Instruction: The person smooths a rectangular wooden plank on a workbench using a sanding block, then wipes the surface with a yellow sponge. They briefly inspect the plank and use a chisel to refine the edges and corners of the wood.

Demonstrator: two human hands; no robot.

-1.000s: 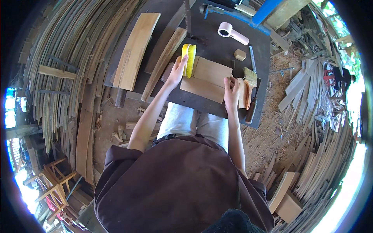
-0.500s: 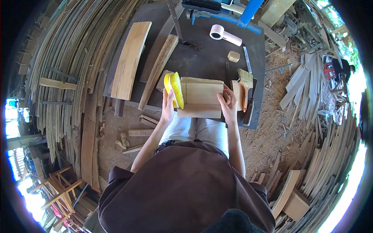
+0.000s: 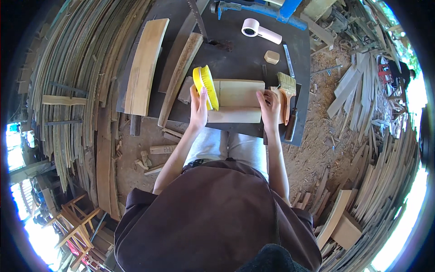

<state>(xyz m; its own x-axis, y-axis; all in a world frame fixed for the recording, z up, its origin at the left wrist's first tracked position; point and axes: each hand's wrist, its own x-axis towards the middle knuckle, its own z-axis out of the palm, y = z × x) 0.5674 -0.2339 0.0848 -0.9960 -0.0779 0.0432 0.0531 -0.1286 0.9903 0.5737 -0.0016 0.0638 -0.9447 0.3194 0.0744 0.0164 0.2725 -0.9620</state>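
- The left hand [image 3: 198, 109] is closed around a yellow-bristled scrub brush [image 3: 207, 88], gripped between thumb and fingers at the left end of the wooden box [image 3: 242, 94].
- The right hand [image 3: 270, 108] is half-curled at the right end of the wooden box; whether it is firmly gripped cannot be told.
- The scrub brush is held with its long axis running away from the person, far end tipped left, bristles turned toward the wooden box.
- The wooden box is set on the dark desk [image 3: 233, 65], its long axis left to right.
- A paintbrush [image 3: 287, 93] is placed right of the wooden box.
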